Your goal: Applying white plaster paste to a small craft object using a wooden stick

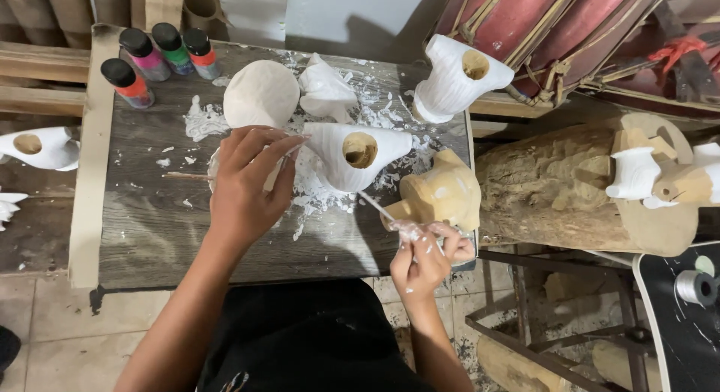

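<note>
My left hand [246, 183] rests on the paint-smeared board, fingertips touching the white-painted carved wooden piece [352, 153] with a round hole on top. A thin paintbrush [377, 207] is pinched in my right hand [426, 251], its tip at the lower edge of that white piece. My right hand sits just below an unpainted tan carved piece [441, 193] at the board's right edge. A thin stick [184, 176] pokes out from under my left hand.
The grey wooden board [150, 227] carries white paint smears, a white dome shape [261, 93], a white lump [326, 90] and several small paint bottles [159, 58]. Another white carved piece [457, 78] stands at the far right corner. A log [555, 186] with carved figures lies to the right.
</note>
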